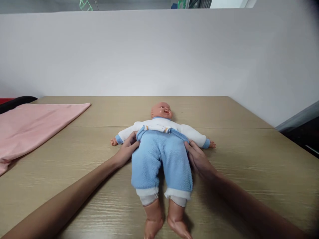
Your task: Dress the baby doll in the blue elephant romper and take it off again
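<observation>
A baby doll (161,110) lies on its back on the table, head at the far side and bare feet toward me. It wears a white top (171,124) with blue cuffs and fuzzy blue pants (149,156) with white hems. My left hand (127,149) is closed on the pants' waistband at the doll's hip, thumb in front. On the opposite hip, my right hand (199,157) pinches the other side of the waistband. Its fingertips are partly hidden by the fabric. Between my hands the waistband's front sags in folds below the white top.
Pink cloth (37,127) is spread over the left side of the wood-grain table (94,199). Behind it, a black curved edge (18,102) shows. A white partition (159,53) rises at the table's far edge, and a dark object (301,132) stands beyond the right side.
</observation>
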Available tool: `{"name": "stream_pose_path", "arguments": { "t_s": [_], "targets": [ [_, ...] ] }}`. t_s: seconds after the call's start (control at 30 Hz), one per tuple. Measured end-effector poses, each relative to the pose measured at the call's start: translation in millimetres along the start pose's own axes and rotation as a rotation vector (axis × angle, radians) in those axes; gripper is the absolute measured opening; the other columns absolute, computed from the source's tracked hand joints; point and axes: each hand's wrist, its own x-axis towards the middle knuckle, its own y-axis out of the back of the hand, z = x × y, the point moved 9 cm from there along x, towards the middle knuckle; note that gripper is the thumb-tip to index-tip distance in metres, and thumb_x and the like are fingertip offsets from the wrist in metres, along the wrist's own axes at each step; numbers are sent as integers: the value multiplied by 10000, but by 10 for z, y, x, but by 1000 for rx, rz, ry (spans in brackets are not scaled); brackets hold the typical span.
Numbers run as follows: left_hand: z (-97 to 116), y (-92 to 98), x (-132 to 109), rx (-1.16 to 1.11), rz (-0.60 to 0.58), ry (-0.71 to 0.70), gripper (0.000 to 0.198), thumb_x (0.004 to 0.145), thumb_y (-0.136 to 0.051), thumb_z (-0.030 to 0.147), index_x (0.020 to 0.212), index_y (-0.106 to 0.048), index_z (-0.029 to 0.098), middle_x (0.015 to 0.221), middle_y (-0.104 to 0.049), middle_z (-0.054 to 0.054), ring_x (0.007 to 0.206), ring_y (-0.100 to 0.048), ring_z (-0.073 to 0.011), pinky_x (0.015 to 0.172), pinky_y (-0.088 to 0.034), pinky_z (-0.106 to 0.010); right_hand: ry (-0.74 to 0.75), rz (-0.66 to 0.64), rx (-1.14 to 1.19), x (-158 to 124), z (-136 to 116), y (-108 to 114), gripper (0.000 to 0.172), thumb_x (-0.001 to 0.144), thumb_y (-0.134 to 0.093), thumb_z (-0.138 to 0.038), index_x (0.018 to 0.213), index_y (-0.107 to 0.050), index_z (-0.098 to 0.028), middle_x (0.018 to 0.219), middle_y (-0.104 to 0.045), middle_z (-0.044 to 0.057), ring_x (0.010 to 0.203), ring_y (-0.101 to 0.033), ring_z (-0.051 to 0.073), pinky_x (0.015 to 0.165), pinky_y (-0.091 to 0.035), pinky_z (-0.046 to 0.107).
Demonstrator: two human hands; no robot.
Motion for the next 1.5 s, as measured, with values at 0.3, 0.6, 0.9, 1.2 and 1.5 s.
{"name": "stream_pose_path", "arguments": {
  "t_s": [0.3,0.6,0.9,1.2,1.5],
  "targets": [
    [-118,-191,-46,-295,33,142,543,789,-893,379,1294,-746,244,1147,-811,-59,1085,-717,-298,894,-541,-358,-117,-74,105,113,-18,-48,464,852,-802,-619,1195,-777,-307,1213,-833,54,1315,-703,348,1100,-593,492],
    [-54,-85,62,-256,-127,42,325,911,-841,443,1124,-785,203,1111,-775,-82,1111,-678,-289,1034,-491,-381,130,60,-69,273,-172,218,412,899,-692,-686,960,-708,-279,1096,-775,56,1182,-694,318,1150,-529,462],
    [36,65,41,-34,125,-123,372,945,-797,577,1017,-720,220,963,-667,-2,932,-566,-193,899,-446,-283,309,46,-312,204,-332,124,449,936,-687,-717,1034,-666,-279,977,-705,39,1010,-674,287,981,-546,428],
    [145,165,-62,-79,325,-257,320,948,-798,556,1002,-699,256,981,-660,-2,966,-567,-202,933,-449,-301,579,287,-582,-134,-754,144,261,1021,-627,-464,1201,-593,-278,1251,-669,130,1118,-634,314,1026,-527,512],
    [406,-151,-245,269,146,-389,218,1007,-740,457,1034,-743,240,956,-694,-44,929,-598,-254,909,-448,-367,804,-333,-961,386,-1584,-1613,116,1047,-577,-286,1087,-678,-246,1140,-768,95,1125,-671,299,1056,-503,473]
  ]
}}
